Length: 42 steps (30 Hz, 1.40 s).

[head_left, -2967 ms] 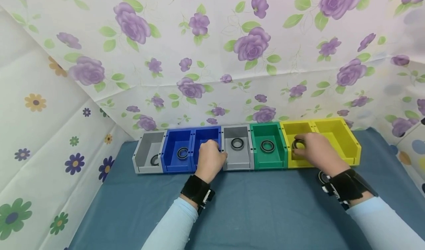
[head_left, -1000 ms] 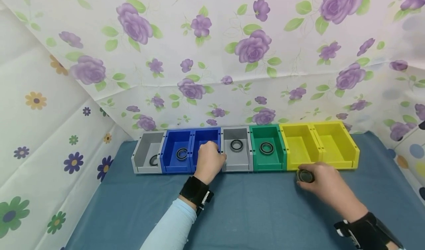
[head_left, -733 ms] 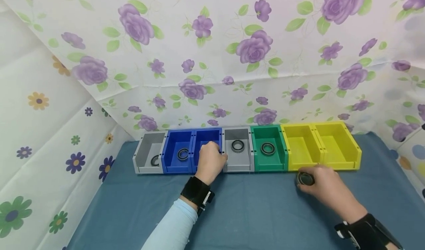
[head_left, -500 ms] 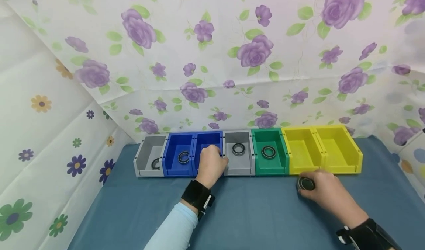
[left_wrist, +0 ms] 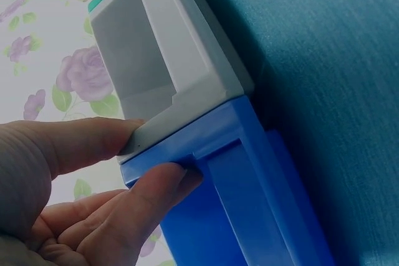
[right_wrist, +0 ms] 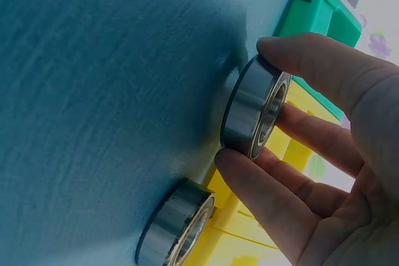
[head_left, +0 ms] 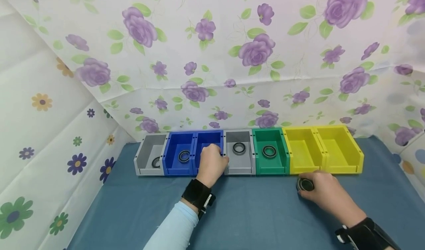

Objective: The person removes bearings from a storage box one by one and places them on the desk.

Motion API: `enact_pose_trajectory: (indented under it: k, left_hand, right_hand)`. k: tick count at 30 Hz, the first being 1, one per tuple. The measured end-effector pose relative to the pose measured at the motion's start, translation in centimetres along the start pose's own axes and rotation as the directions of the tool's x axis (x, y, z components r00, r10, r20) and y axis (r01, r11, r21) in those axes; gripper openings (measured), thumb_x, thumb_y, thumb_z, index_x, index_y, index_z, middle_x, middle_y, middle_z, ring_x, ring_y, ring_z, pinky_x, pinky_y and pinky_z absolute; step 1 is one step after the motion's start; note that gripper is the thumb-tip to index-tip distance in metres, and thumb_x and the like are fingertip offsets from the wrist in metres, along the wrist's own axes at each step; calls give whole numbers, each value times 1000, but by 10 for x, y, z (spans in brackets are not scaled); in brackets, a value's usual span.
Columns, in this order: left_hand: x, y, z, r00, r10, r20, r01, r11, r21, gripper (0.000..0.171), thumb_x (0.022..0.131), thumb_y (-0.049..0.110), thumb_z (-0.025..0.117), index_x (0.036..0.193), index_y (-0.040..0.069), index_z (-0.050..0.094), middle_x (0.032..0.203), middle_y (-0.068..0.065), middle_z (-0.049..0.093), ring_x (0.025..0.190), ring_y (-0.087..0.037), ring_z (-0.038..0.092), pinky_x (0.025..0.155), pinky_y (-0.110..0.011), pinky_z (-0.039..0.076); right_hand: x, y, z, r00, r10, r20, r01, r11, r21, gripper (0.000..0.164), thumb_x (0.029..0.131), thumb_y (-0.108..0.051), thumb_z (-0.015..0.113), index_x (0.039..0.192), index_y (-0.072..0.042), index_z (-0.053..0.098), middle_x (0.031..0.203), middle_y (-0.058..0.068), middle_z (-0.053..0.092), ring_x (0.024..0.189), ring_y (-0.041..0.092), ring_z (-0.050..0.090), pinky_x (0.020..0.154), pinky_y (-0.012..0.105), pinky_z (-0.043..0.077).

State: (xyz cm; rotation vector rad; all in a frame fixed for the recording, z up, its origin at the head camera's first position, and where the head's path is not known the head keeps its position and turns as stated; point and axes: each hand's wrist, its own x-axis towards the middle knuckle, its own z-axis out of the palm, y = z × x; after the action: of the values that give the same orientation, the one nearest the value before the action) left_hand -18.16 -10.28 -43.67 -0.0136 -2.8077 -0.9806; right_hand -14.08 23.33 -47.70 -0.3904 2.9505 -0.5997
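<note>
My left hand (head_left: 212, 165) pinches the adjoining side walls of a blue bin (left_wrist: 252, 185) and a grey bin (left_wrist: 181, 42) between thumb and forefinger. In front of the yellow bins (head_left: 338, 169), my right hand (head_left: 328, 193) holds a ball bearing (right_wrist: 246, 104) by its outer ring, thumb on one side and fingertips on the other. It is tilted, close over the blue cloth. Beside it in the right wrist view, a second bearing (right_wrist: 165, 222) sits on the cloth against the yellow bins; the right hand hides it in the head view.
Seven-coloured clutter is absent; one joined row of bins runs along the back of the cloth (head_left: 252, 213). Single bearings lie in the left grey bin (head_left: 150, 170), the left blue bin (head_left: 172, 169), the middle grey bin and the green bin (head_left: 272, 170). A flowered sheet (head_left: 225, 106) hangs behind.
Three seconds ago my right hand held the bearing inside the left yellow bin; it has since come out toward me, over the cloth. In the last second both hands have stayed nearly still.
</note>
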Motion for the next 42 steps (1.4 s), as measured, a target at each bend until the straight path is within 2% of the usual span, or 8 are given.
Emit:
enact_pose_trajectory:
  k: [13,35,42]
  left_hand:
    - [4,-2,1,1000,11,0,-11,1000,10,47,77,12,69,55,17,27,56,7,15,41,-8,18,36,-22,18]
    - [2,-1,0,1000,-9,2,9,1000,-3,48,78,13,70,54,17,29,55,8,16,40,-8,19,36,-22,19]
    - [1,-1,1,1000,-8,7,8,1000,-2,48,77,12,70,54,17,29,55,7,16,40,-8,20,35,-22,19]
  right_hand:
    - [3,3,3,1000,-21,1,21,1000,-23,41,66,-31,81,100,-13,69,90,-3,63,78,11,56,65,36,47]
    - [3,1,2,1000,-10,26,11,999,-52,42,67,-35,80,101,-13,68,93,-2,62,84,16,57,70,42,47]
    - [3,-5,-7,999,-32,3,32,999,-42,40,71,-34,77,103,-12,68,96,0,64,88,21,60,72,44,48]
